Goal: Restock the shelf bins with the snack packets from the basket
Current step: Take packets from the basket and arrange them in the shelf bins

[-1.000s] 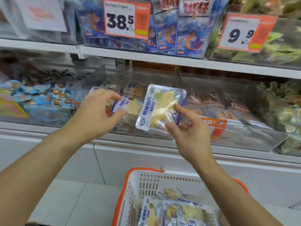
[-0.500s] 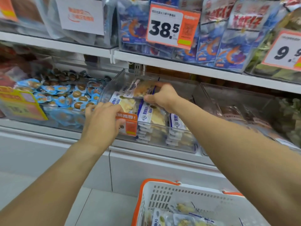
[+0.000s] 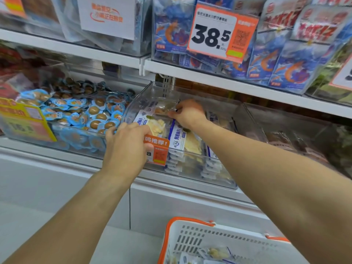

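Fingertips [image 3: 172, 115] of the right hand [image 3: 187, 113] pinch a clear, blue-trimmed snack packet [image 3: 162, 109] lying just left of them at the rear of the transparent plastic shelf bin [image 3: 140, 96]; the farther left hand [image 3: 126, 147] grips its front rim

Right hand [image 3: 187, 113] on packet [image 3: 163, 109] in bin [image 3: 140, 100]

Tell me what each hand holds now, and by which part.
Right hand fingers pinch a fish-slice packet by its right edge. Left hand grips the clear bin by its front rim, beside the orange tag.
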`<state>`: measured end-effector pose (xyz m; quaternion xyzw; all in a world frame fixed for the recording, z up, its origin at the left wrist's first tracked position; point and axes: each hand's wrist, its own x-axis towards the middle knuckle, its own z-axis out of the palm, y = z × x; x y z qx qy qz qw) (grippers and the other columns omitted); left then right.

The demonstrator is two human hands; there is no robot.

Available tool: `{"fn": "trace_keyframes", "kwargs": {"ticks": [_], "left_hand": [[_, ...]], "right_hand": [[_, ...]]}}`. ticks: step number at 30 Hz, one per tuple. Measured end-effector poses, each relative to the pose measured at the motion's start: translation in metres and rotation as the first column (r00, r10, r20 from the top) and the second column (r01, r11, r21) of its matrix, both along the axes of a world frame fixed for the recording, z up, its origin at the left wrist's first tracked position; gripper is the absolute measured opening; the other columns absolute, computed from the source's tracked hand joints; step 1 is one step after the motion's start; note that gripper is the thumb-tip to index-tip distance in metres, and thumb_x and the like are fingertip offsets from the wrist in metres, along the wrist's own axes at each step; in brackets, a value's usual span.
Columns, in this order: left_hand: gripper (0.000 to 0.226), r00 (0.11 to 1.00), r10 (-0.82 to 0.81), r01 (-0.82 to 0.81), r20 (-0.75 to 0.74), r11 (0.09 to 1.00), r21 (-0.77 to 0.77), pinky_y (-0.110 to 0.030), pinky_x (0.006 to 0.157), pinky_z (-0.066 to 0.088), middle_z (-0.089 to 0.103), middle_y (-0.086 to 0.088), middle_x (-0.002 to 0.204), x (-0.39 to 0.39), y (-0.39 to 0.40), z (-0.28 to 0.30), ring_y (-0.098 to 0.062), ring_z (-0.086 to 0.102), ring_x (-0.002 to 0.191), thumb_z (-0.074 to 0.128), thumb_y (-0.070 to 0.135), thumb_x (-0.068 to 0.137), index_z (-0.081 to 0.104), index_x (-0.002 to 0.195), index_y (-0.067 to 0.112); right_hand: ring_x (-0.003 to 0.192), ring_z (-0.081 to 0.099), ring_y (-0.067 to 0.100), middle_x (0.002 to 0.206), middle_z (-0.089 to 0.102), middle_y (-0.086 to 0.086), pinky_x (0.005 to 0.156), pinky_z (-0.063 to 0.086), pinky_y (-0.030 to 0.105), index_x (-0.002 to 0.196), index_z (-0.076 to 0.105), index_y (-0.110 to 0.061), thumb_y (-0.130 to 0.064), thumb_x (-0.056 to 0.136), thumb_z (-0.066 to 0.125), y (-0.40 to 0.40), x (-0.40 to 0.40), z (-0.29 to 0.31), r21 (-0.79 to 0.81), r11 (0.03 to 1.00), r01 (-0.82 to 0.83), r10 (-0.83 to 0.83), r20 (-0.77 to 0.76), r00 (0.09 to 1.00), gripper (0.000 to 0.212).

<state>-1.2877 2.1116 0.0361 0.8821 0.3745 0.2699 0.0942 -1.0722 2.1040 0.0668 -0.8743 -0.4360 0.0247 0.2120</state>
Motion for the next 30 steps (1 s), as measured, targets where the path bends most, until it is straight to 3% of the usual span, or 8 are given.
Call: {"fn": "trace_keyframes", "kwargs": {"ticks": [5,8,12,16,19,24,27,30], "left_hand": [[0.015,1.0,0.004,-0.004,0.001,1.0,0.001,-0.044,0.106,0.025,0.048,0.012,0.094,0.0,-0.002,0.002,-0.02,0.048,0.11,0.073,0.031,0.087,0.064,0.099,0.028],[0.016,1.0,0.007,-0.007,-0.009,1.0,-0.012,-0.045,0.108,0.024,0.056,0.008,0.099,0.001,-0.004,0.004,-0.022,0.048,0.112,0.074,0.028,0.087,0.065,0.1,0.026],[0.021,0.999,0.013,-0.01,-0.053,0.999,0.051,-0.049,0.11,0.026,0.063,0.0,0.108,0.005,-0.011,0.01,-0.025,0.045,0.114,0.076,0.023,0.085,0.068,0.104,0.027],[0.044,0.939,-0.29,0.26,0.186,0.95,0.169,-0.042,0.098,0.04,0.058,-0.002,0.113,0.01,-0.034,0.02,-0.025,0.048,0.111,0.08,0.033,0.079,0.062,0.116,0.02],[0.013,0.847,-0.468,0.419,0.252,0.879,0.226,-0.039,0.077,0.048,0.062,0.003,0.09,0.026,-0.066,0.019,-0.017,0.054,0.083,0.072,0.024,0.087,0.065,0.096,0.019],[0.006,0.799,-0.584,0.576,-0.141,0.812,-0.099,-0.041,0.075,0.051,0.067,0.001,0.091,0.055,-0.131,-0.043,-0.024,0.061,0.089,0.06,0.017,0.093,0.064,0.093,0.021],[0.018,0.704,-0.592,0.465,-0.391,0.801,-0.377,-0.036,0.078,0.052,0.068,-0.001,0.099,0.055,-0.164,-0.114,-0.023,0.062,0.089,0.053,0.008,0.094,0.065,0.096,0.021],[0.022,0.654,-0.612,0.257,-0.444,0.732,-0.631,-0.034,0.086,0.052,0.064,-0.006,0.118,0.043,-0.192,-0.186,-0.024,0.061,0.099,0.049,0.008,0.096,0.064,0.109,0.016]], "right_hand": [[0.076,0.064,0.019,0.091,0.071,0.004,0.07,0.054,0.032,0.108,0.069,-0.013,-0.049,0.095,0.059,-0.014,-0.002,-0.002,0.151,0.988,-0.017,0.006,0.073,0.997,0.04],[0.078,0.066,0.015,0.086,0.072,-0.002,0.075,0.059,0.039,0.098,0.073,-0.016,-0.044,0.093,0.063,-0.044,-0.01,0.0,0.272,0.959,-0.083,0.052,0.12,0.991,0.03],[0.073,0.056,0.001,0.082,0.066,-0.009,0.07,0.047,0.022,0.089,0.071,-0.02,-0.037,0.092,0.065,-0.101,-0.03,0.001,0.344,0.919,-0.192,0.127,0.204,0.971,0.018],[0.069,0.048,-0.003,0.077,0.058,-0.01,0.065,0.031,0.01,0.085,0.068,-0.018,-0.025,0.094,0.064,-0.166,-0.054,-0.016,0.414,0.863,-0.289,0.205,0.235,0.95,0.013],[0.068,0.044,-0.007,0.074,0.052,-0.01,0.065,0.032,0.012,0.085,0.065,-0.014,-0.017,0.094,0.064,-0.211,-0.067,-0.052,0.507,0.808,-0.302,0.204,0.239,0.949,0.009],[0.063,0.048,0.001,0.069,0.049,-0.016,0.06,0.034,0.017,0.085,0.065,-0.017,-0.024,0.095,0.059,-0.282,-0.075,-0.151,0.414,0.9,-0.136,0.185,-0.079,0.98,0.013],[0.063,0.054,0.009,0.068,0.058,-0.008,0.059,0.041,0.021,0.084,0.065,-0.02,-0.026,0.097,0.06,-0.328,-0.082,-0.215,0.272,0.962,0.004,0.095,-0.349,0.932,0.015],[0.069,0.058,0.008,0.076,0.06,-0.007,0.066,0.048,0.027,0.087,0.058,-0.023,-0.029,0.098,0.06,-0.367,-0.085,-0.28,-0.012,0.999,0.04,-0.04,-0.572,0.819,0.012]]}}
